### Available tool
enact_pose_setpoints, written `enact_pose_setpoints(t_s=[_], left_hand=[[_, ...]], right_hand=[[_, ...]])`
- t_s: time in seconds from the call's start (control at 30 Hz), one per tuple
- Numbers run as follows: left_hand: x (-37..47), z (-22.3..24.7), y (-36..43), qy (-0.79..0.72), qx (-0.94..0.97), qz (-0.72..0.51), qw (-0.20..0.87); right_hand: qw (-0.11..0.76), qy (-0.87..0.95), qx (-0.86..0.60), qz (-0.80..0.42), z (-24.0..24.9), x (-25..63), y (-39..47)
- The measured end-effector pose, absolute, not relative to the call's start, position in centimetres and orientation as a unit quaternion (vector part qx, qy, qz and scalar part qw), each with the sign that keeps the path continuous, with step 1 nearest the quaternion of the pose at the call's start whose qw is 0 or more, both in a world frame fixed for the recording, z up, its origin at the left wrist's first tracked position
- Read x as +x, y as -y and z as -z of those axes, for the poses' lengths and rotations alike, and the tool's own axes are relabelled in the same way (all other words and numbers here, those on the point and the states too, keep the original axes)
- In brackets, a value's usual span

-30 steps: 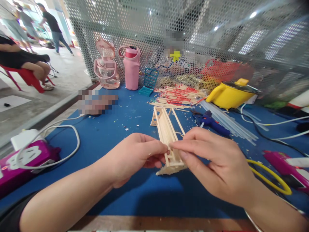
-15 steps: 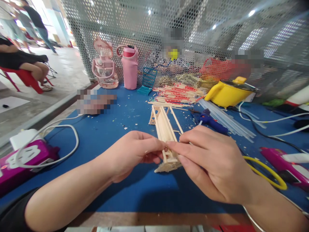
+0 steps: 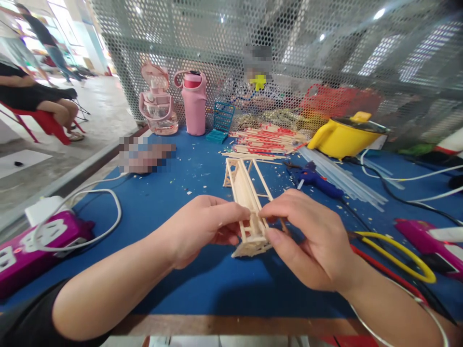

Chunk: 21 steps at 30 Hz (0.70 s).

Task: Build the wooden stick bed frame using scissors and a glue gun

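Note:
A long model frame built of thin wooden sticks (image 3: 246, 193) lies on the blue mat (image 3: 173, 193), running away from me. My left hand (image 3: 202, 229) pinches its near end from the left side. My right hand (image 3: 311, 238) grips the same near end from the right, thumb and forefinger on the top rail. The frame's base piece rests on the mat between my hands.
A pile of red-tipped sticks (image 3: 267, 142) lies behind the frame. A blue glue gun (image 3: 318, 180), clear glue rods (image 3: 347, 180), a yellow pot (image 3: 343, 137), pink bottles (image 3: 193, 103), a magenta power strip (image 3: 32, 241), yellow-handled cutters (image 3: 398, 250) and cables surround it. Mesh fence at the back.
My right hand has drawn back slightly to the right, uncovering more of the frame's near end. The left hand keeps its hold. The camera shifted a little.

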<state>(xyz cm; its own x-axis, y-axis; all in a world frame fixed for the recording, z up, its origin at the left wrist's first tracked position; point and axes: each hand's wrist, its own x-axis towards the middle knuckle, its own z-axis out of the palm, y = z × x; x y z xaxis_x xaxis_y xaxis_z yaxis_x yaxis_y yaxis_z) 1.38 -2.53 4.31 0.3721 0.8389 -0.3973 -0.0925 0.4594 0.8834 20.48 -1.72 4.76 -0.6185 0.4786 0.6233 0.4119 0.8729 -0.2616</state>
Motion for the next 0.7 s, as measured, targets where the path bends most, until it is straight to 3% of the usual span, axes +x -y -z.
enact_pose_setpoints(t_s=[0.37, 0.7], left_hand=[[2.1, -4.2, 3.0, -0.499, 0.454, -0.345, 0.653], [1.1, -4.1, 2.7, -0.449, 0.363, -0.34, 0.742]], right_hand=[[0.398, 0.885, -0.24, -0.033, -4.2, 20.1, 1.9], [0.407, 0.873, -0.264, -0.052, -4.1, 20.2, 2.0]])
